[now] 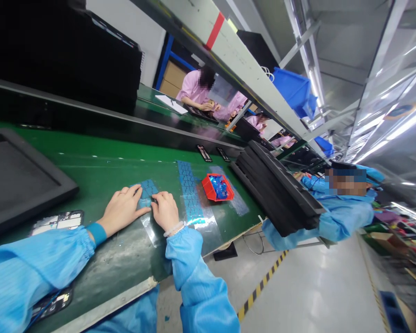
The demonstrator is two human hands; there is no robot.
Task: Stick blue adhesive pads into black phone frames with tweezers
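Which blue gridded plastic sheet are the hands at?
The shorter blue gridded plastic sheet, between the left hand and right hand; the longer blue gridded strip lies apart, beside the red plastic bin.

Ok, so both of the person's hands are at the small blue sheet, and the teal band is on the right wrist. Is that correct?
Not quite: the head view shows the teal band on the left wrist. Both the left hand and right hand are at the small blue sheet.
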